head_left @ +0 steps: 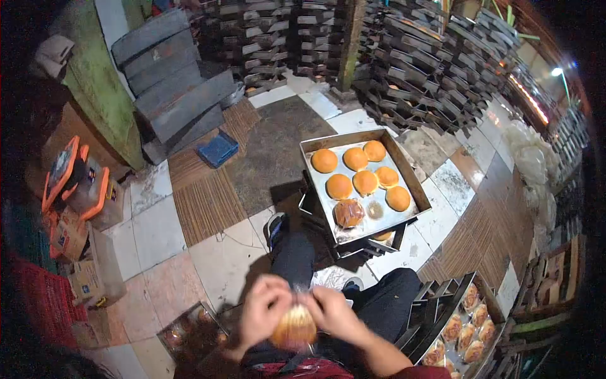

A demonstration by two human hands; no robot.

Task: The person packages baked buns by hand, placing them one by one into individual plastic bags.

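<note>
A round golden bun (294, 330) in a clear plastic bag is held close in front of my lap. My left hand (264, 308) pinches the top of the bag from the left, slightly blurred. From the other side my right hand (336, 314) grips the bag's gathered neck with thumb and fingers. Ahead of my knees, a square metal tray (416, 189) rests on other trays. It carries several unwrapped buns (339, 186) and, at its near edge, one bagged bun (349, 213). Bag details between my fingers are too blurred to make out.
At lower right stands a tray (499, 325) of several bagged buns (466, 335). Another tray (165, 344) lies at lower left. Boxes with an orange-trimmed container (101, 196) line the left. A blue crate (218, 149) sits on the tiled floor. Stacked trays (410, 69) fill the back.
</note>
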